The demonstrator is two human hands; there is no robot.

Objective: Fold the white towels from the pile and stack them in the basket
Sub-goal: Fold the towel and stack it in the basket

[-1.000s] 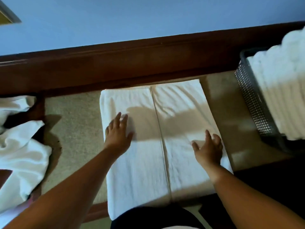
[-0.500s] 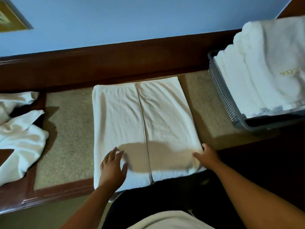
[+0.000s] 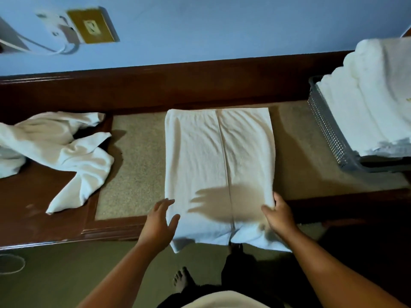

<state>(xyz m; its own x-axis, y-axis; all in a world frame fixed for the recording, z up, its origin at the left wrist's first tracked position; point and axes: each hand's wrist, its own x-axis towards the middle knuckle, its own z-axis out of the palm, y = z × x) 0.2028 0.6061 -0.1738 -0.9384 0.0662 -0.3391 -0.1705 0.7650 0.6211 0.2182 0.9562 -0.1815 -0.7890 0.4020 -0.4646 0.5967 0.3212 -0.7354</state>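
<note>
A white towel point(image 3: 200, 165) lies on the table's beige inlay point(image 3: 133, 174), its two long sides folded in to meet at a middle seam. Its near end hangs over the table's front edge. My left hand point(image 3: 159, 222) is at the towel's near left edge with fingers spread and straight, the thumb over the cloth. My right hand point(image 3: 279, 215) grips the near right edge, thumb on top. The pile of unfolded white towels point(image 3: 66, 152) lies crumpled at the left. A grey perforated basket point(image 3: 327, 130) at the right holds a high stack of folded white towels point(image 3: 369, 103).
A dark wooden rail point(image 3: 178, 85) runs along the back under a blue wall with a brass socket point(image 3: 92, 25) and a plugged-in cable. The table has a dark wooden border point(image 3: 44, 218). Below it are olive floor and a bare foot point(image 3: 181, 281).
Both hands have slid back along the towel from its middle to its near end. The left hand moved off the top to the left edge, and the right hand took the right edge.
</note>
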